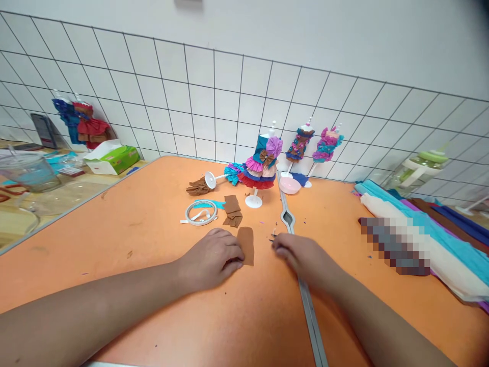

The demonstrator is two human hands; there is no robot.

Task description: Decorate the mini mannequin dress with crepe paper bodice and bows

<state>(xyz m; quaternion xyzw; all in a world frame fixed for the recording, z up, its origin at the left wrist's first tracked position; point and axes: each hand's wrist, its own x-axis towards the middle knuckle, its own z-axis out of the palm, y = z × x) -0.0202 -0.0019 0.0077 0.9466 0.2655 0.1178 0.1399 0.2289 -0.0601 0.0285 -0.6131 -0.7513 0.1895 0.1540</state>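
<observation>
A small rectangle of brown crepe paper (246, 246) lies flat on the orange table. My left hand (214, 259) rests on the tabletop with its fingers curled together at the left edge of this paper. To the right, my right hand (307, 257) is closed near the table's grey seam, beside a few tiny scraps (272, 236); what its fingertips hold, if anything, is hidden. More brown crepe paper pieces (232, 210) are stacked just beyond the left hand. A roll of white tape (187, 213) lies left of the stack, its loose end curling inside.
Farther back stands a mini dress form in a ruffled paper dress (263, 160), with another toppled beside a brown paper bundle (198, 187). A pink bowl (290, 185) sits behind the seam. Rolled crepe paper (401, 219) lies right; a tissue box (112, 158) stands left.
</observation>
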